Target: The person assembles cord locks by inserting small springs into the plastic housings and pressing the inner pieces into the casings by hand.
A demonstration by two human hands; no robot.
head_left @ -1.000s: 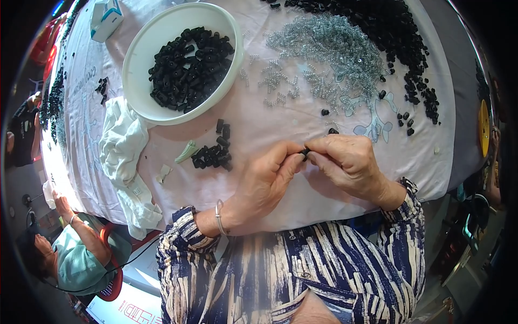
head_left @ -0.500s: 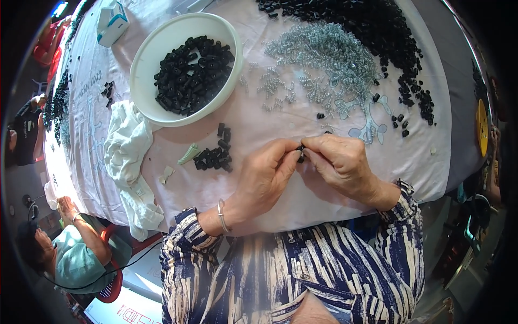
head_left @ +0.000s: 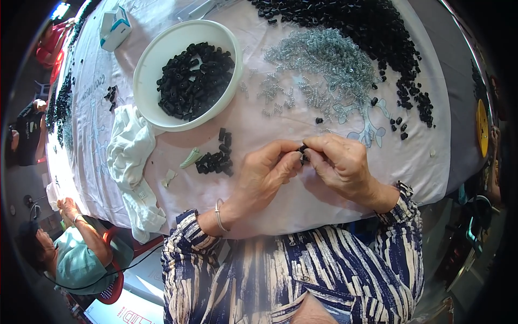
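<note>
My left hand [head_left: 265, 171] and my right hand [head_left: 345, 166] meet over the near part of the table. Between their pinched fingertips is a small black plastic piece [head_left: 304, 153], partly hidden by the fingers. Beyond my hands lies a heap of small metal springs [head_left: 329, 65], with a large pile of black pieces [head_left: 372, 32] behind it. A white bowl [head_left: 141, 89] holding many black pieces stands to the far left. Nearer my left hand is a small cluster of black pieces [head_left: 216, 161].
Left of the cluster lie a pale green scrap [head_left: 190, 157] and a crumpled white cloth [head_left: 128, 146]. A white and blue box [head_left: 115, 29] stands at the far left. Another person in a light green top [head_left: 81, 254] sits at the table's left side. A yellow round object [head_left: 482, 128] is at the right.
Both hands stay in nearly the same place, fingertips still together on the black piece. The view has shifted slightly, so the bowl and cloth appear a little lower and further right.
</note>
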